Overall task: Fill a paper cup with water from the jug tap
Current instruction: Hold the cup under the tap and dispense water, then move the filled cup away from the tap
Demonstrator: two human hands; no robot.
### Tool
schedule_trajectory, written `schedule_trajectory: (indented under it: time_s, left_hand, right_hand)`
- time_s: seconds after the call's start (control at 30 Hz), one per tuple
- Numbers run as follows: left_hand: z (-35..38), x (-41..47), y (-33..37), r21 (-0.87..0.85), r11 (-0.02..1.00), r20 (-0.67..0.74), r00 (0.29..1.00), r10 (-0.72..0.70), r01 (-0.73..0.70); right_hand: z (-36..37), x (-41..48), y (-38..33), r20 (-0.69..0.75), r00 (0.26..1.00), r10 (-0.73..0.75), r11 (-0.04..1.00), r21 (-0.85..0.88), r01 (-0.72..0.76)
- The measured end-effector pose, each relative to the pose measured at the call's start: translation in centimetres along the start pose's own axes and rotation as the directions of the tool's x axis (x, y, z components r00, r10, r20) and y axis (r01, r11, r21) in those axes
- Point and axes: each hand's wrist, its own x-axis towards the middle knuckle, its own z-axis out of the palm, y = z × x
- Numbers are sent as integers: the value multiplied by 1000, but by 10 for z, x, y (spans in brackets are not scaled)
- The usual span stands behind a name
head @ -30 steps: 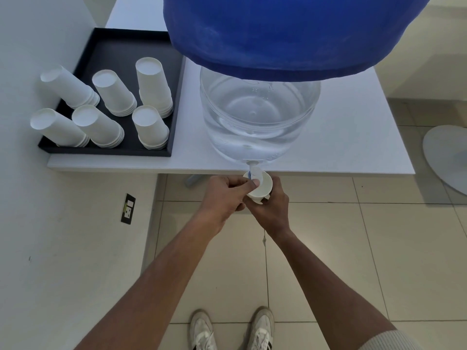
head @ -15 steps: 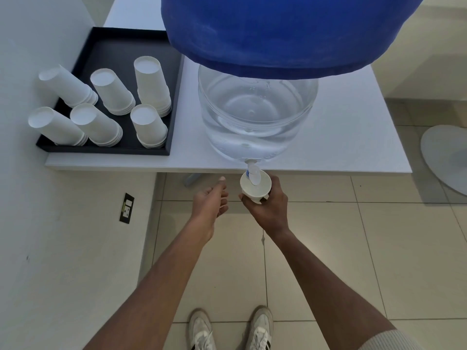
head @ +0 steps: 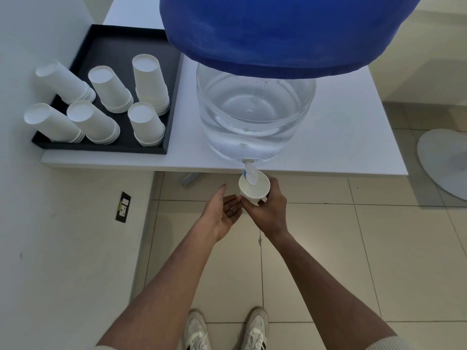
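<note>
A clear water jug point(head: 255, 114) under a big blue cover point(head: 278, 31) stands at the front edge of the white table point(head: 353, 137). Its small white tap point(head: 250, 174) sticks out over the edge. My right hand point(head: 269, 210) grips a white paper cup point(head: 254, 189) directly under the tap, the spout reaching into its mouth. To the cup's left my left hand point(head: 222, 213) is open, palm turned toward the cup, holding nothing. Whether water flows cannot be told.
A black tray point(head: 106, 44) on the table's left holds several stacks of upturned white paper cups point(head: 146, 122). A white wall with a socket point(head: 123, 207) runs along the left. A fan base point(head: 444, 160) stands on the tiled floor at right. My shoes point(head: 225, 329) are below.
My left hand has come off the tap, dropped down and left, and opened with its palm up beside the cup. My right hand still holds the cup under the tap.
</note>
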Motion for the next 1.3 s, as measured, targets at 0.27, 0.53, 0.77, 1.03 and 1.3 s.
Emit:
schedule_trajectory:
  time_s: [0.27,0.53,0.77,1.03,1.3]
  left_hand:
    - [8,-5,-1,2,1000,95,995,-5,4]
    - [6,-11,-8,54,998,136,991,8,-15]
    - [9,-13,-23,43,999,125,992,-9,4]
    - [36,-32,-45,39,999,145,989,-37,31]
    - [87,-75,-47,66,997,271,961,-63,47]
  right_hand:
    - [2,-5,1,-9,1000,-13,1000,-7,13]
    - [-1,-14,4,5,1000,-1,1000,-17,1]
    - [-21,-26,5,52,998,29,999,-39,-27]
    - [-65,-36,0,20,999,30,999,-35,-29]
    - [-130,-38,-37,-89,996,-8,1000,9,8]
